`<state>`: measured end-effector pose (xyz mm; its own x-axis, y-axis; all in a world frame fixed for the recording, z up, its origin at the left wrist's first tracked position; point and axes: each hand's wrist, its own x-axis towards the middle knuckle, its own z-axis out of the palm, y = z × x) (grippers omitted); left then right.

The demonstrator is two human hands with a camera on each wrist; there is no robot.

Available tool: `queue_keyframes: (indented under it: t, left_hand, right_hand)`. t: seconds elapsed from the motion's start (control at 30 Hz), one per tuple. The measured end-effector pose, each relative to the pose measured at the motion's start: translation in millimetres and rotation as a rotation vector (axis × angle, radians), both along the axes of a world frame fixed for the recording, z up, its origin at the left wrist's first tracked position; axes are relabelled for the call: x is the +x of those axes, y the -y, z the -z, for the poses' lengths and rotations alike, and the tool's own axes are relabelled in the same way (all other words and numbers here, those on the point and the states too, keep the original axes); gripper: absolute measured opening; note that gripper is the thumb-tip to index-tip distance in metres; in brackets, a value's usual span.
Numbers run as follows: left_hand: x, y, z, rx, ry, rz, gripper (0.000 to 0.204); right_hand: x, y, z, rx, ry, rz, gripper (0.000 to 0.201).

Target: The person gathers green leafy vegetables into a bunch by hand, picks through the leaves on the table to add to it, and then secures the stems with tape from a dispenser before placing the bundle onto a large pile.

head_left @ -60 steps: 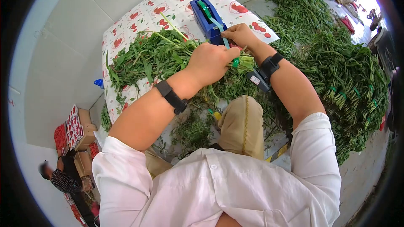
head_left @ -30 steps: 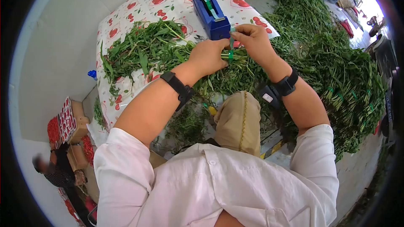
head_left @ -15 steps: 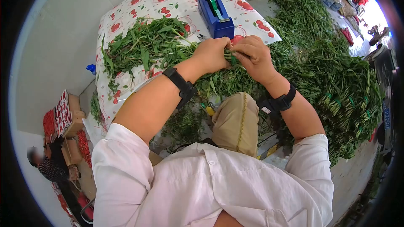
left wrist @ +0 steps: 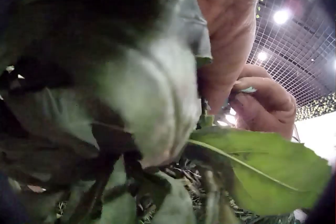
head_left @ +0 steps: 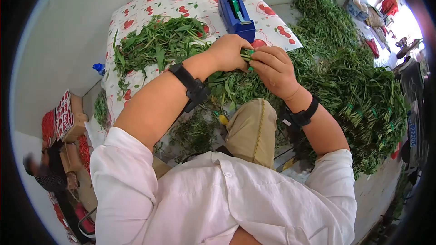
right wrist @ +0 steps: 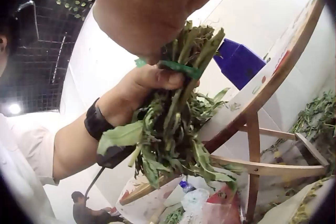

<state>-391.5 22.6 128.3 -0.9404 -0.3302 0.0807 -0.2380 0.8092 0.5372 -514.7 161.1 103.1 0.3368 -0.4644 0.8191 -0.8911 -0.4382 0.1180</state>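
Landmark: the blue tape dispenser (head_left: 236,11) on the cherry-print table (head_left: 150,0); every place below is read from it
Boxes: red-and-white cartons (head_left: 63,118) far to the left of the dispenser and below it, down on the floor beside the table
Loose greens: a heap of leafy stems (head_left: 156,41) on the table, left of the dispenser
Your left hand: your left hand (head_left: 229,52) sits just below the dispenser, a little left of it, fingers curled round the bunch (right wrist: 173,119) near its cut ends; the right wrist view shows that fist wrapped tight on the stems
Bunch: it lies between your two hands just under the dispenser; its long axis runs left to right in the head view, leaves trailing left past your left fist, cut ends toward your right hand
Green band: a green tape band (right wrist: 181,69) circles the stems just beyond your left fist, at the cut-end side
Your right hand: your right hand (head_left: 272,70) is below the dispenser and slightly right, touching the left hand, fingertips pinched on the band end of the bunch
Key relation: the band lies right of your left grip and straight under your right fingertips, so your right hand is the nearer one to it
Tied pile: banded bundles (head_left: 363,100) piled well to the right of the dispenser, stems pointing your way
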Motion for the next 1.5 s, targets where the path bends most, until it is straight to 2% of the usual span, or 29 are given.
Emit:
queue_keyframes:
  t: [0.2,0.3,0.4,0.5,0.6,0.7,0.8,0.9,1.03,1.13,1.17,1.3,1.4,1.43,1.5]
  left_hand:
    - [11.0,0.5,-12.7,0.253,0.028,0.079,0.045]
    - [24.4,-3.7,-20.5,0.281,0.006,0.113,0.045]
    - [39.4,-10.7,-32.2,0.311,0.049,0.095,0.036]
    - [50.3,-9.5,-35.3,0.462,0.025,0.124,0.035]
    - [61.4,-9.4,-39.9,0.497,-0.062,0.146,0.033]
    - [78.0,-15.3,-52.6,0.473,-0.065,0.108,0.032]
    - [96.3,-18.9,-61.3,0.493,-0.05,0.085,0.034]
    - [113.6,-17.1,-64.7,0.54,-0.046,0.076,0.035]
    - [135.3,-8.6,-61.3,0.589,-0.162,0.004,0.038]
    - [155.3,-19.3,-56.2,0.665,-0.333,-0.068,0.044]
    - [161.2,-21.8,-51.1,0.73,-0.394,-0.099,0.046]
    - [185.5,-35.1,-39.6,0.827,-0.572,-0.14,0.047]
    - [199.3,-43.9,-29.4,0.854,-0.651,-0.168,0.045]
    - [202.7,-46.8,-26.0,0.862,-0.679,-0.182,0.044]
    - [209.3,-51.1,-18.1,0.865,-0.693,-0.241,0.04]
  right_hand:
    - [6.4,-7.4,-14.2,-0.047,-0.075,-0.025,0.025]
    - [11.9,-9.3,-15.4,-0.043,-0.102,-0.055,0.027]
    - [22.5,-11.3,-19.7,-0.044,-0.111,-0.052,0.028]
    - [34.4,-14.1,-26.5,-0.071,-0.154,-0.012,0.028]
    - [50.0,-20.1,-32.3,-0.093,-0.163,0.097,0.03]
    - [58.6,-21.6,-37.3,-0.101,-0.172,0.066,0.035]
    - [65.5,-26.1,-43.6,-0.002,-0.182,-0.002,0.037]
    - [73.0,-31.4,-53.2,0.014,-0.266,-0.01,0.035]
    - [87.5,-43.6,-61.7,0.015,-0.037,-0.035,0.034]
    - [106.0,-37.1,-45.2,0.219,0.547,-0.079,0.041]
    - [107.3,-29.0,-33.2,0.313,0.634,-0.158,0.058]
    - [156.8,-19.8,-21.5,0.465,1.11,-0.436,0.078]
    - [169.1,-4.4,-19.9,0.517,1.029,-0.377,0.076]
    - [175.7,-0.6,-28.4,0.6,1.05,-0.431,0.071]
    - [185.5,11.6,-33.0,0.667,1.067,-0.422,0.062]
